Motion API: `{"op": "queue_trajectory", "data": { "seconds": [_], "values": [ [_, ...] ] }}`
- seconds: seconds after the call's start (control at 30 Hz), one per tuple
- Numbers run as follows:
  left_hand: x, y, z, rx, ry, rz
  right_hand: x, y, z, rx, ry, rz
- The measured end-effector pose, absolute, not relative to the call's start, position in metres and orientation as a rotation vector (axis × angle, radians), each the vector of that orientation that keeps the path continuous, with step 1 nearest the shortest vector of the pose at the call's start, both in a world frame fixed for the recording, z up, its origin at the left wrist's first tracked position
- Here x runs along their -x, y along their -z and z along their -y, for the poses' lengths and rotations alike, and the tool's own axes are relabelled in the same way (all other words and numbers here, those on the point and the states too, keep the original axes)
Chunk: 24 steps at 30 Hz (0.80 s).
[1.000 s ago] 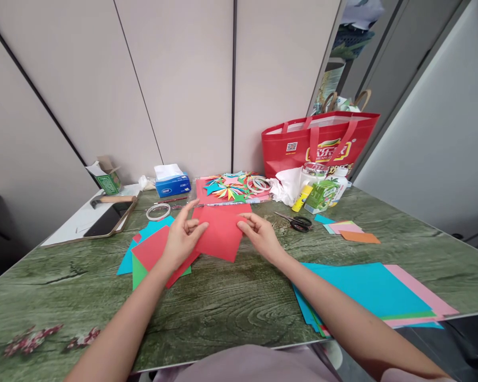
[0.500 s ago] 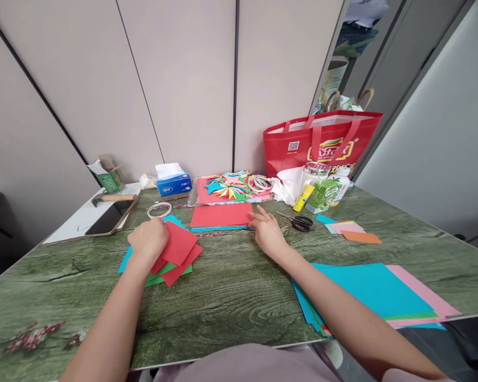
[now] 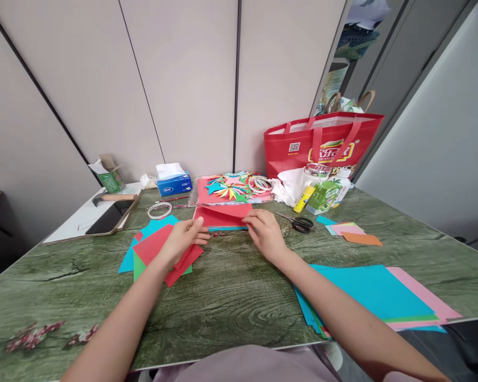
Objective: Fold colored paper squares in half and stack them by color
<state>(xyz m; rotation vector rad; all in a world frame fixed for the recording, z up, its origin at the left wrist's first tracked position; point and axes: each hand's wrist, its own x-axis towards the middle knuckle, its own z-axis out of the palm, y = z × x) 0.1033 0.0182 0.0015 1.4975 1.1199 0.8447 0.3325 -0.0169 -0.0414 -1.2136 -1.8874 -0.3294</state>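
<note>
In the head view, pinching a red sheet [image 3: 228, 210] by its right edge with the right hand [image 3: 267, 232], probably to hold it raised off the pile [image 3: 212, 218] just below, between both hands. Over at the left, holding the left hand [image 3: 184, 234] open, fingers loosely spread, perhaps to leave room for the sheet's lifted end; hard to tell any touch there. Under the left wrist, loose squares [image 3: 153, 243], seemingly set aside; just beyond the right hand, scissors [image 3: 301, 225], likely parked within easy reach.
</note>
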Motion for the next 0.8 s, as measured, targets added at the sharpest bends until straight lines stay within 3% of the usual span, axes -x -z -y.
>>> {"op": "queue_trajectory", "data": {
  "seconds": [0.23,0.33,0.53,0.8],
  "values": [
    [-0.109,0.001,-0.014,-1.115,-0.956,-0.863,-0.303,0.037,0.039,0.794,0.045,1.993],
    [-0.110,0.001,-0.016,-1.075,-1.076,-0.902,-0.297,0.038,0.043,0.783,-0.001,2.022],
    [-0.113,-0.001,-0.012,-1.064,-0.996,-0.874,-0.306,0.042,0.033,0.797,-0.015,2.152],
    [-0.112,0.000,-0.010,-1.158,-0.942,-0.806,-0.301,0.039,0.038,0.820,-0.275,2.111]
  ]
}}
